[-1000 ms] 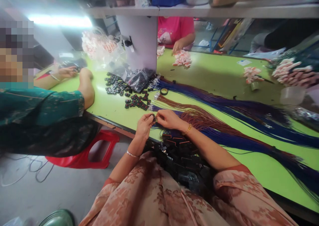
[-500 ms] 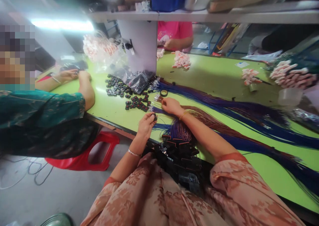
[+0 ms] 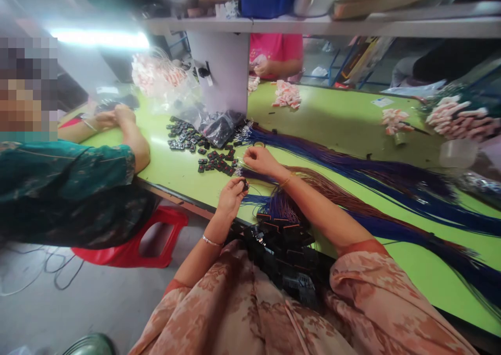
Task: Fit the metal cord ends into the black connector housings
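My left hand (image 3: 230, 197) pinches a small black plastic connector (image 3: 245, 185) close to the table's front edge; a thin dark wire seems to trail from it to the right. Just beyond it, my right hand (image 3: 263, 162) has thumb and finger pressed together over the metal-tipped ends of the wires; whatever is in that pinch is too small to see. Brown wires (image 3: 329, 181) run right from under my right wrist. Loose black connectors (image 3: 219, 161) lie left of my hands. A roll of tape (image 3: 259, 144) is partly covered by my right hand.
Black connectors with wires (image 3: 287, 240) are heaped at my lap. Long blue wires (image 3: 352, 159) stretch across the green table (image 3: 426, 287). A plastic bag of black parts (image 3: 221, 130) stands by the upright panel. At left, a co-worker's arm (image 3: 136, 141) rests above a red stool (image 3: 164, 240).
My right hand has shifted a little to the left over the wire ends, covering more of the tape roll. My left hand stays nearly still with the connector.
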Tool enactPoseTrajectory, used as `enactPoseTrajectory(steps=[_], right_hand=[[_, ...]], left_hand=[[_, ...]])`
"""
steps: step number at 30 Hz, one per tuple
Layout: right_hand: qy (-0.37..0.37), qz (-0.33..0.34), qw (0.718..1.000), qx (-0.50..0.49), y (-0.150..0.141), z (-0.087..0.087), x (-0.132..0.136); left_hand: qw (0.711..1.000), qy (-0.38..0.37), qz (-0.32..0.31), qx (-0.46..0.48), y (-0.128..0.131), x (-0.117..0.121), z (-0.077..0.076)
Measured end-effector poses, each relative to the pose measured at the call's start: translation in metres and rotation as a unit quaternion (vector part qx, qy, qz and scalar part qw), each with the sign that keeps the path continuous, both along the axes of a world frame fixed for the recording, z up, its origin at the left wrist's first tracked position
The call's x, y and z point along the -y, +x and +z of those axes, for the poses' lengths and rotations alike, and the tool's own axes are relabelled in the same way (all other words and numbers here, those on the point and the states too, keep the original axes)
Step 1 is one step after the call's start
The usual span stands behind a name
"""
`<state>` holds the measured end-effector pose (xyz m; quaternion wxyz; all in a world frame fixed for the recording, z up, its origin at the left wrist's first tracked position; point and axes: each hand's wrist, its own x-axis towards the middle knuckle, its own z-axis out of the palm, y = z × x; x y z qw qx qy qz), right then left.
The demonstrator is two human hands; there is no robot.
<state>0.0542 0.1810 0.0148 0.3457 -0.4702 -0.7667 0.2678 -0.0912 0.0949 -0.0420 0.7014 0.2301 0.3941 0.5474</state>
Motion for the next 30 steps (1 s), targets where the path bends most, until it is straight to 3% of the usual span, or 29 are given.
enactPoseTrajectory(steps=[10,14,17,24,30], right_hand=[[-0.078,-0.014,0.988,-0.133,0.024,0.016,0.015],[-0.124,0.01,0.976,-0.18,0.035,0.02,0.02],[-0.122,0.059,0.979,-0.149,0.043,0.018,0.031],[-0.078,0.137,0.985,0.066,0.051,-0.002,0.063],[-0.103,0.099,0.99,0.009,0.059,-0.019,0.068]], left_hand=[[1.0,0.011,-0.015,-0.008,-0.001,0.001,0.001],[1.0,0.015,-0.013,-0.012,-0.001,0.001,0.001],[1.0,0.017,-0.012,-0.011,-0.001,0.003,0.001],[1.0,0.026,-0.008,-0.003,0.001,0.006,0.006],[0.999,0.032,-0.028,-0.024,0.0,0.007,0.006]])
